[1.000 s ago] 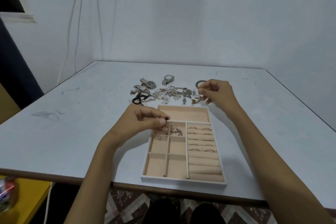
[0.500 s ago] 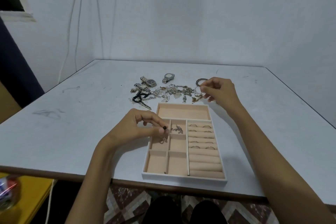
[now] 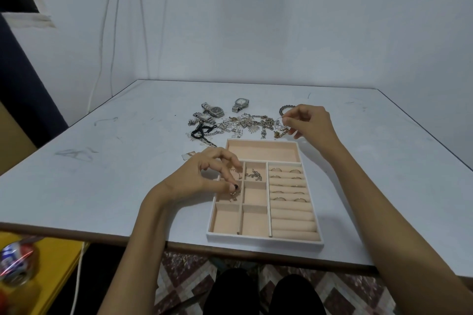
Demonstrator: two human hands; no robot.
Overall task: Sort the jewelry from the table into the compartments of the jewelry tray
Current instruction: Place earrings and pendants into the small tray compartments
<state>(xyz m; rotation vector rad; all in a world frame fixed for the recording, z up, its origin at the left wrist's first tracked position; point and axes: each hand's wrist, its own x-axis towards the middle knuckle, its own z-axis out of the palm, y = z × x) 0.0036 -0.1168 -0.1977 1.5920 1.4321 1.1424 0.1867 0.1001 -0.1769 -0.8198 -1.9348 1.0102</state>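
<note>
— What's on the desk (image 3: 102,174)?
— The jewelry tray (image 3: 263,241) lies by the near edge, with the loose jewelry pile (image 3: 243,125) just behind it.
— And the hands?
— The left hand (image 3: 202,179) pinches a dark-beaded piece (image 3: 236,187) over the tray's middle-left compartment. The right hand (image 3: 312,123) pinches a small silvery piece (image 3: 280,123) at the pile's right end.

Jewelry pile (image 3: 245,124) behind tray (image 3: 263,241)
</note>
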